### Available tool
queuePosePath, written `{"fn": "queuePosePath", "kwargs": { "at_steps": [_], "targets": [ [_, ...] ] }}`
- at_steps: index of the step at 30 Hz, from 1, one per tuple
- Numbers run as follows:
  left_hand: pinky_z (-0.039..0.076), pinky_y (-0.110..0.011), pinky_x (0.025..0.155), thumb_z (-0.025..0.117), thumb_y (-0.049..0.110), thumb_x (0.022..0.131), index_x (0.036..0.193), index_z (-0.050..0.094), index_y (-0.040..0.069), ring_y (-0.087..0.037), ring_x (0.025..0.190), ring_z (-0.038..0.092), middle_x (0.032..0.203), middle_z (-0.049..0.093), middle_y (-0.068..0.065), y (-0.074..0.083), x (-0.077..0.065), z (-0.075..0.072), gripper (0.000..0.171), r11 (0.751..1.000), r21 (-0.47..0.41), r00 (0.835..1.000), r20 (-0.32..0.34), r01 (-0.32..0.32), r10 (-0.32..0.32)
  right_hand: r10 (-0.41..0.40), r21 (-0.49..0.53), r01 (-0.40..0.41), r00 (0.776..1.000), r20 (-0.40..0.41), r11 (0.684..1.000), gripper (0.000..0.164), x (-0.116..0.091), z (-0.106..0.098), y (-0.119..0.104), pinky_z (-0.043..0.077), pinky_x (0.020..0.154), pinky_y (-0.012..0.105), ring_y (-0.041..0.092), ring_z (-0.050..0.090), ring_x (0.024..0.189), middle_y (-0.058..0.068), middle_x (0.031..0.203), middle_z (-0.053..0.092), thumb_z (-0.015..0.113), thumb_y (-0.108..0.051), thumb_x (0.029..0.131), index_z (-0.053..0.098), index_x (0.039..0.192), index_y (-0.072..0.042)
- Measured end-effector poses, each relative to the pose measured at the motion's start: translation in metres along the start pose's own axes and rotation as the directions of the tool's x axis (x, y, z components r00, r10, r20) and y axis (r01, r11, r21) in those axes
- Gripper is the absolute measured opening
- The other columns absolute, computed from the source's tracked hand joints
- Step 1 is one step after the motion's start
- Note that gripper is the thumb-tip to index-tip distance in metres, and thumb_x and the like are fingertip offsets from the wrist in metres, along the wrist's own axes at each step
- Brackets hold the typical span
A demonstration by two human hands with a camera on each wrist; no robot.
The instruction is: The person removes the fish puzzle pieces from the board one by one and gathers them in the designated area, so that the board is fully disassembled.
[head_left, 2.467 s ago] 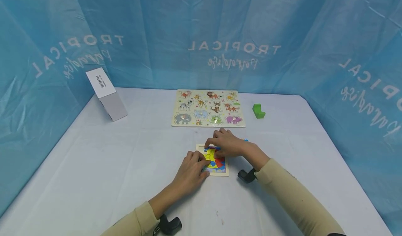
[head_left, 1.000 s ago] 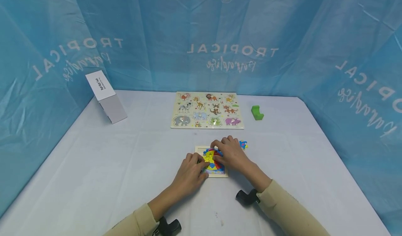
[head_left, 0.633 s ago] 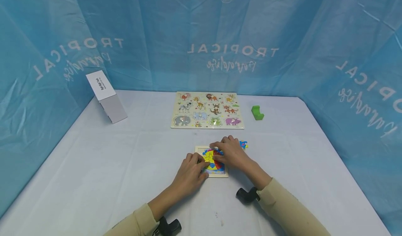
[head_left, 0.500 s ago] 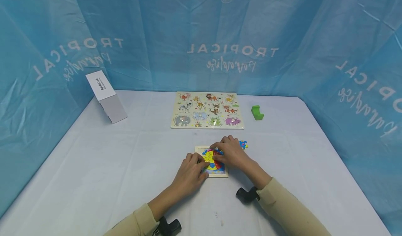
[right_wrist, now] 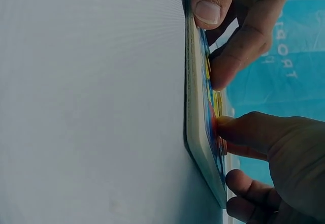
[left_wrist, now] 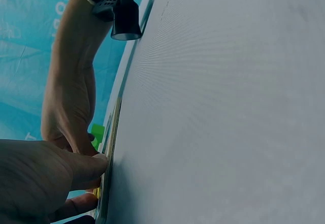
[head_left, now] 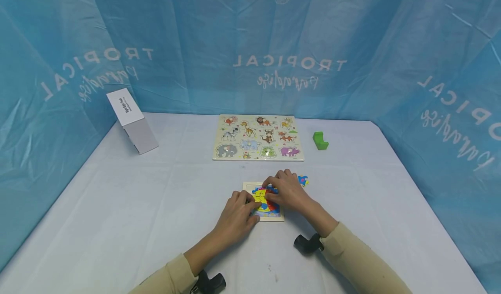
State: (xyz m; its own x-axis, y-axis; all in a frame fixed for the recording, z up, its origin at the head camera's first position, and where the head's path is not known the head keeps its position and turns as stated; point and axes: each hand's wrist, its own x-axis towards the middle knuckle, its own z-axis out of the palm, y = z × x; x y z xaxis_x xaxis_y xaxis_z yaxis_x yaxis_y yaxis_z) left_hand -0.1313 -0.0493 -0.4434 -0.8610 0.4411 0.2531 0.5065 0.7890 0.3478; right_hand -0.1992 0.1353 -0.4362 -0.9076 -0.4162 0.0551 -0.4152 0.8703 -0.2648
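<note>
A small jigsaw puzzle in a pale wooden tray lies flat on the white-covered table, its pieces yellow, red and blue. My left hand grips the tray's left near side, thumb by the near edge and index fingertip on the pieces. On the tray's right half, my right hand has its thumb and index finger bent down onto a puzzle piece near the top; its outline is partly hidden. In the right wrist view, the right thumb touches the red area. Behind that hand lies a loose blue puzzle piece.
Behind the tray lies a larger animal puzzle board. A green block stands to its right. At the back left a white box stands near the blue curtain, which surrounds the table.
Since the earliest frame, my right hand has drawn slightly nearer to me, uncovering more of the loose blue piece. Pieces near the tray's top have shifted a little. The left hand holds its place.
</note>
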Motion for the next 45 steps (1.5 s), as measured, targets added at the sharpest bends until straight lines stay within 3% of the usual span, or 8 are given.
{"fn": "queuePosePath", "kwargs": {
  "at_steps": [19, 36, 45],
  "targets": [
    [0.041, -0.035, 0.084, 0.071, 0.021, 0.081, 0.109, 0.072, 0.013, -0.02, 0.101, 0.046, 0.108, 0.056, -0.003, 0.0, 0.0, 0.001, 0.029, 1.0, -0.015, 1.0, 0.005, 0.011, -0.011, 0.032, 0.105, -0.024, 0.997, -0.075, 0.994, 0.028, -0.006, -0.006, 0.015, 0.031, 0.075, 0.032, 0.018, 0.043, 0.091, -0.001, 0.091, 0.058, 0.076, -0.03, 0.076, 0.068, 0.103, -0.025],
    [0.041, -0.034, 0.084, 0.072, 0.019, 0.08, 0.108, 0.072, 0.012, -0.019, 0.1, 0.045, 0.107, 0.057, -0.003, 0.0, -0.002, 0.003, 0.029, 0.999, -0.034, 1.0, -0.017, 0.01, -0.011, 0.157, 0.09, -0.146, 0.978, -0.136, 0.985, 0.029, -0.034, -0.029, 0.085, 0.032, 0.078, 0.039, 0.023, 0.044, 0.094, 0.006, 0.094, 0.058, 0.076, -0.022, 0.077, 0.067, 0.105, -0.023],
    [0.041, -0.035, 0.085, 0.072, 0.019, 0.08, 0.109, 0.072, 0.013, -0.019, 0.101, 0.045, 0.108, 0.056, -0.003, -0.001, -0.001, 0.004, 0.03, 0.999, -0.03, 1.0, -0.01, 0.019, -0.019, 0.216, 0.077, -0.208, 0.969, -0.118, 0.975, 0.028, -0.044, -0.036, 0.117, 0.034, 0.08, 0.044, 0.029, 0.044, 0.099, 0.011, 0.097, 0.058, 0.071, -0.018, 0.08, 0.066, 0.107, -0.021]
  ]
}}
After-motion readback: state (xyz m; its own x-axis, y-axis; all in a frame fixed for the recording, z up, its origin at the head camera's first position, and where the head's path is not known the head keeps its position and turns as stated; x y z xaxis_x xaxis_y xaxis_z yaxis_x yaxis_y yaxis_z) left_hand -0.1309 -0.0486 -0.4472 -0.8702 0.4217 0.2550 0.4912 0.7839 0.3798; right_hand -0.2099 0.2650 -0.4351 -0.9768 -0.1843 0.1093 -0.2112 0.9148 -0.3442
